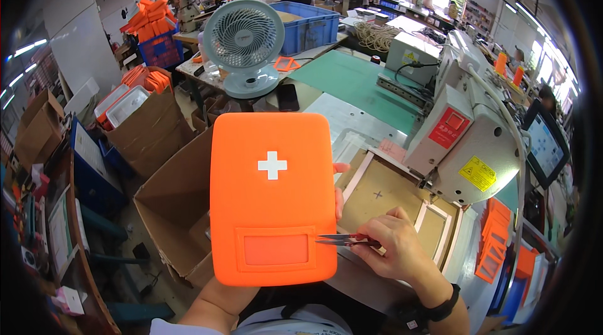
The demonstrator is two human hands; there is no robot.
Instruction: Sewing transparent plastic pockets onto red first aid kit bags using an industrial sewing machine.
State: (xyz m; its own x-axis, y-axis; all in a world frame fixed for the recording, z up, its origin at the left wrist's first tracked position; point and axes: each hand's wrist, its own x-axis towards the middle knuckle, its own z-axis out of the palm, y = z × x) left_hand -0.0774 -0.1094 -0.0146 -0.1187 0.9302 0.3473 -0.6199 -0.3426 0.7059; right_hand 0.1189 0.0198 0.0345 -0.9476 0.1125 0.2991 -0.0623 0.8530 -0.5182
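An orange first-aid case (272,203) with a white cross stands upright before me, its front facing me. Low on that front is a sewn-on rectangular frame (276,231) around a paler window. My left hand (339,203) grips the case from behind; only its fingertips show past the right edge, and the palm is hidden. In my right hand (396,244) is a pair of small scissors (342,240) with dark red handles. Their blades point left, and the tips are at the right side of the sewn frame.
A sewing machine (465,146) with a clamp frame (352,187) stands to the right. Cut orange frames (495,241) lie beside it. Behind the case are a desk fan (245,40), a phone (287,97) and a green tabletop (345,77). A cardboard box (169,203) sits at left.
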